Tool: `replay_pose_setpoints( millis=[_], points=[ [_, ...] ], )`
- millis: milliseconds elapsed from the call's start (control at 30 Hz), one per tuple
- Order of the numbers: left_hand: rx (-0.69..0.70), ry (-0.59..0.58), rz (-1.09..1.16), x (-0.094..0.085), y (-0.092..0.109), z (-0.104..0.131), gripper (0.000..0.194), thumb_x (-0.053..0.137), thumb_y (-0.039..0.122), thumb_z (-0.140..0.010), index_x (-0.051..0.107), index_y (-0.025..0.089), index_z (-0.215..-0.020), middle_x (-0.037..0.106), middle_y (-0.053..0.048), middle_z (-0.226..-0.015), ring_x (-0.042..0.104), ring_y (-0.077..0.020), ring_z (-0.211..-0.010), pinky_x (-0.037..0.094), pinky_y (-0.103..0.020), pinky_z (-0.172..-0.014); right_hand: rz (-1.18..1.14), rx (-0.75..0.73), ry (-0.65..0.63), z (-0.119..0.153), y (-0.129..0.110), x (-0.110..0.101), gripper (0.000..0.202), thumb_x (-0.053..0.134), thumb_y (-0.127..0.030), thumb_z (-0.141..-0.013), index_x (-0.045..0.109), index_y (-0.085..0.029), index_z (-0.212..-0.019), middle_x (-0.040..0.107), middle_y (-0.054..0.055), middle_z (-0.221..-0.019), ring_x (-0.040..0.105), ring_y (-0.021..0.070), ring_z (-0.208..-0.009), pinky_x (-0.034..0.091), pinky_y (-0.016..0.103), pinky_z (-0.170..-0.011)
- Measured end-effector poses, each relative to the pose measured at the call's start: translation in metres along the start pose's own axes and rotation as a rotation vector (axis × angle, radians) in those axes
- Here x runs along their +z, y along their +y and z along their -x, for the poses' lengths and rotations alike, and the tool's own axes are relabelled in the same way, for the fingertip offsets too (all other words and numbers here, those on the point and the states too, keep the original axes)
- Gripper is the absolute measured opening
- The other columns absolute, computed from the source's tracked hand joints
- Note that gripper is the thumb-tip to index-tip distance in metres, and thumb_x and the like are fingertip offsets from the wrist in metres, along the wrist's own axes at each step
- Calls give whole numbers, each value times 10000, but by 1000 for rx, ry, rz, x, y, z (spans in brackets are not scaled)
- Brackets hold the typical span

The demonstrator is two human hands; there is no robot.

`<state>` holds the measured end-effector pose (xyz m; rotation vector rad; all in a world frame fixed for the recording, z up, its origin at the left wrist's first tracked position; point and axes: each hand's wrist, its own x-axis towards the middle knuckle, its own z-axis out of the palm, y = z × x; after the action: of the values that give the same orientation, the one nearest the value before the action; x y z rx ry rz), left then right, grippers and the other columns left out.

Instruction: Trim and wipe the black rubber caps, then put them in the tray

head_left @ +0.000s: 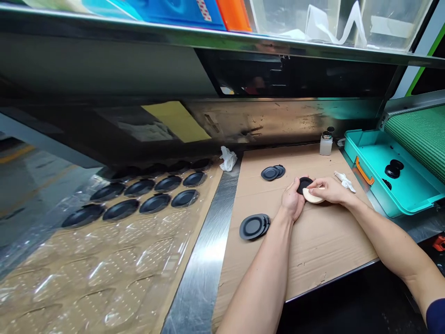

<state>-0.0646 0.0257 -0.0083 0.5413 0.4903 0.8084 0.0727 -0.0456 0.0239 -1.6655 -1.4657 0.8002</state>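
Note:
Over the cardboard sheet (323, 236), my left hand (292, 200) is closed on the edge of a round black disc (305, 184). My right hand (328, 189) pinches a cream-coloured round pad (313, 196). That pad overlaps the near side of the disc; whether it presses on it I cannot tell. Left of my hands lie two small groups of black discs, a farther overlapping pair (270, 173) and a nearer stack (253, 227). A crumpled white tissue (345, 181) rests just beyond my right hand.
A clear plastic tray (114, 269) at left holds rows of black discs (155, 203). At right stands a turquoise bin (410, 185) with several black parts, beside a green conveyor belt (420, 134). A small bottle (326, 144) stands at the back. A shelf edge (208, 39) crosses overhead.

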Motion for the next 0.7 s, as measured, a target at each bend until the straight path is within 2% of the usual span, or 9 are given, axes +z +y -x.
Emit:
replay_pose_setpoints(
  millis=[100, 167, 267, 400, 500, 633, 700],
  points=[
    [19, 27, 18, 2, 0, -1, 245, 585, 327, -1010, 707, 114, -1017, 768, -138, -1001, 730, -259, -1066, 561, -450, -1026, 253, -12, 234, 3, -4, 1, 296, 623, -364, -924, 779, -217, -1127, 792, 51, -1018, 722, 207, -922, 531, 308, -862],
    [22, 58, 42, 1, 0, -2, 238, 553, 292, -1026, 696, 119, -947, 761, -112, -935, 738, -227, -999, 568, -425, -1018, 375, -71, 306, 3, -7, 10, 323, 564, -396, -983, 733, -270, -1228, 790, 36, -1082, 726, 211, -973, 527, 306, -882],
    [5, 78, 60, -1, -1, -4, 270, 505, 286, -1047, 690, 114, -953, 766, -112, -944, 740, -207, -964, 579, -420, -1008, 520, -75, 289, 2, -8, 21, 351, 511, -451, -1026, 682, -325, -1305, 793, 21, -1072, 732, 219, -962, 520, 296, -848],
    [-2, 83, 11, -2, -3, -4, 277, 519, 302, -1043, 701, 93, -1037, 781, -141, -977, 745, -241, -1018, 586, -454, -996, 667, 55, 395, 1, -7, 24, 410, 434, -465, -1061, 644, -301, -1372, 795, 59, -1039, 734, 240, -919, 500, 311, -814],
    [10, 74, 13, -2, -4, -3, 274, 526, 291, -1041, 707, 86, -1017, 783, -147, -979, 750, -229, -993, 583, -440, -1005, 695, 14, 343, 1, -8, 24, 402, 434, -484, -1060, 633, -325, -1371, 792, 52, -1052, 733, 241, -915, 487, 306, -790],
    [12, 57, 6, -3, -2, -4, 287, 542, 310, -1037, 709, 78, -1057, 781, -164, -1030, 747, -242, -1030, 586, -440, -1001, 720, 95, 371, 3, -13, 29, 403, 381, -447, -1082, 627, -276, -1352, 790, 70, -1023, 730, 238, -892, 466, 299, -773],
    [-9, 50, 19, -3, -1, -4, 286, 569, 321, -1024, 708, 77, -1077, 775, -173, -1048, 744, -247, -1050, 584, -417, -1005, 716, 60, 328, 5, -14, 34, 405, 380, -442, -1083, 607, -277, -1376, 784, 76, -1084, 724, 236, -923, 462, 295, -776]
  ],
)
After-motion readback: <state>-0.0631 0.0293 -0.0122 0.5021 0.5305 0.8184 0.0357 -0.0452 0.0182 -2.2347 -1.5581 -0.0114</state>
